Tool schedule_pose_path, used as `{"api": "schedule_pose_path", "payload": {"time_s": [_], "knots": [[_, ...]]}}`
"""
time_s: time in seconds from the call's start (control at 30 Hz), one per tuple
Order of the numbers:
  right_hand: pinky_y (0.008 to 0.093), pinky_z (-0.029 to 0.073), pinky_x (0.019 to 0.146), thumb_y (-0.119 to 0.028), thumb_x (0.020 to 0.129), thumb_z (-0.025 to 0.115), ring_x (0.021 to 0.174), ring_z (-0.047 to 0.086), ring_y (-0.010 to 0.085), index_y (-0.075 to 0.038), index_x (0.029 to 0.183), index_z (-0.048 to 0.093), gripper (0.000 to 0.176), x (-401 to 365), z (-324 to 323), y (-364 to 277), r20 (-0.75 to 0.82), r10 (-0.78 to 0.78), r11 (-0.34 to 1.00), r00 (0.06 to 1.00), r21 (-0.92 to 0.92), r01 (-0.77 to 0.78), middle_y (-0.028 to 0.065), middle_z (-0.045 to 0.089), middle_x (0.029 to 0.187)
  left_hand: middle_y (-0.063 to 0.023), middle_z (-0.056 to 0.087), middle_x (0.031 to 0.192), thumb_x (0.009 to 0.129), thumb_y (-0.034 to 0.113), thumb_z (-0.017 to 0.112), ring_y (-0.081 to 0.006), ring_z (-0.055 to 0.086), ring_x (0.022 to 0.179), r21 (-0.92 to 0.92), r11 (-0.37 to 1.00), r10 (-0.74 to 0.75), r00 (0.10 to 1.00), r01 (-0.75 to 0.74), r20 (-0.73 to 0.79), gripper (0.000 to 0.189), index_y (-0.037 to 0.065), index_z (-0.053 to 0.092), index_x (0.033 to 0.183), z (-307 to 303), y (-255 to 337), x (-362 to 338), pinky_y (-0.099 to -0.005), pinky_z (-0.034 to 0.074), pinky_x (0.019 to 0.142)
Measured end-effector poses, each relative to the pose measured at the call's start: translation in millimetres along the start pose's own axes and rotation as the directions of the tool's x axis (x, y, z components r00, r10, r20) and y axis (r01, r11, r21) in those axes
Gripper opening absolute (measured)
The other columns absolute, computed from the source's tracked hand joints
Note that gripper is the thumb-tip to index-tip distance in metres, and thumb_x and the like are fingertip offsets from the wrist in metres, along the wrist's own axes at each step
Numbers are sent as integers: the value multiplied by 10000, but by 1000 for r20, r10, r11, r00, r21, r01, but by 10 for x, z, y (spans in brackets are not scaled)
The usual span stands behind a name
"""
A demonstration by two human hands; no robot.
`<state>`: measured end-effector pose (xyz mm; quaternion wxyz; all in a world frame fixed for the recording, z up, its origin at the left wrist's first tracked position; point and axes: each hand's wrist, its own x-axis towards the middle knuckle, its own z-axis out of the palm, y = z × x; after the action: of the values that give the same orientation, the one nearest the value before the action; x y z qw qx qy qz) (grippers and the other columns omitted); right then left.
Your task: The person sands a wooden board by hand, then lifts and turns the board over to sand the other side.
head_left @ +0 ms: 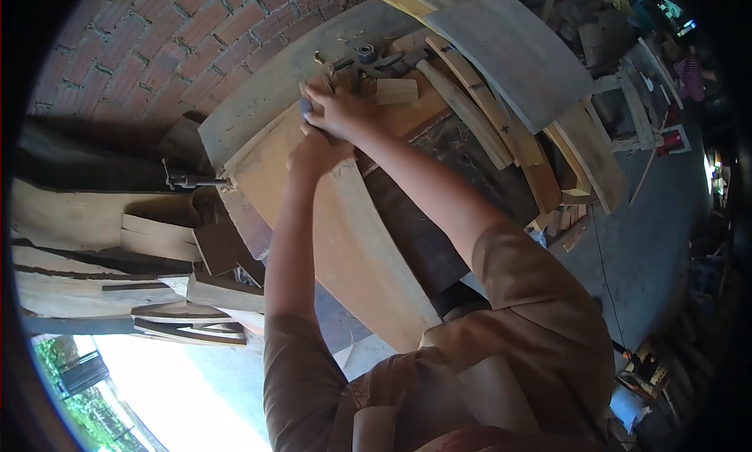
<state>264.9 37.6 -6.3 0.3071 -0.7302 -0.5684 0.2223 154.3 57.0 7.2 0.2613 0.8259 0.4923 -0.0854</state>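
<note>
Both my hands are close together over the far end of a long, light wooden board [368,240] that lies on the workbench. My right hand [341,113] is closed around a dark, rounded tool [305,107], of which only a small part shows. Just below it, my left hand [313,150] touches or nearly touches the right; its fingers are mostly hidden. A small wooden block [397,91] and several metal tools [366,54] lie beyond my right hand.
A brick wall [172,45] rises behind the bench. A clamp [188,179] sticks out at its left edge. Wide planks [509,56] are stacked at the right, and curved wood pieces [157,236] are piled at the left. Grey floor [658,209] shows at the right.
</note>
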Motion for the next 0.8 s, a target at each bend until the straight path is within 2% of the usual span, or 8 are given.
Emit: {"api": "schedule_pose_path", "payload": {"time_s": [0.07,0.1,0.2,0.23,0.47,0.6,0.67,0.8], "knots": [[418,471,702,-470,765,552,808,586,378,-291,1320,357,614,542,107,128,-79,-129,984,988,-133,118,272,534,1010,-294,561,1035,597,626,651,-346,572,981,-31,995,96,995,-97,-36,1121,-259,232,1143,-188,-88,450,-371,475,776],[418,471,702,-470,765,552,808,586,378,-291,1320,357,614,533,65,112,-82,-130,983,988,-139,118,272,534,1010,-253,569,1058,601,646,598,-326,584,973,-6,997,78,997,-78,-1,1185,-239,117,1226,-234,-74,516,-378,468,802],[430,466,712,-471,782,531,830,583,378,-294,1333,332,612,363,49,-32,-42,-43,972,998,-233,32,261,527,1008,-235,577,1061,612,624,588,-309,590,972,101,994,-30,994,40,-107,1128,-185,147,1262,-71,-80,271,-380,467,806],[427,467,716,-477,785,524,843,580,374,-299,1334,329,610,163,66,-20,-25,-13,978,1000,-208,8,249,519,1018,-279,572,1021,618,612,623,-363,570,975,41,999,-6,997,10,-78,1111,-209,174,1216,-41,-50,70,-392,461,805],[426,487,617,-458,773,545,708,585,370,-302,1321,349,602,-2164,217,-198,57,-33,994,998,-102,39,223,475,968,-232,621,881,642,597,619,-348,625,796,6,978,-209,978,209,13,1104,-138,95,1278,949,271,-2196,-411,506,679],[396,485,518,-403,754,592,613,581,345,-309,1325,344,630,-3523,316,-211,82,-67,995,994,-73,73,215,468,944,-209,624,729,605,548,661,-337,634,679,-35,984,-174,984,175,26,1072,-128,144,1257,1599,257,-3357,-408,516,560],[390,487,518,-391,751,598,607,582,340,-309,1325,347,632,-3779,259,-285,64,-14,997,998,-77,19,215,470,939,-154,630,676,596,561,660,-274,641,596,94,985,-153,986,147,60,1121,-165,127,1263,1665,258,-3560,-356,513,482],[383,493,521,-380,743,602,605,584,325,-322,1315,364,623,-3623,288,-314,23,-28,997,999,-71,29,213,475,923,-188,623,664,595,552,669,-324,635,625,65,994,-94,989,87,116,1114,-177,127,1240,1528,210,-3366,-403,512,522]]}}
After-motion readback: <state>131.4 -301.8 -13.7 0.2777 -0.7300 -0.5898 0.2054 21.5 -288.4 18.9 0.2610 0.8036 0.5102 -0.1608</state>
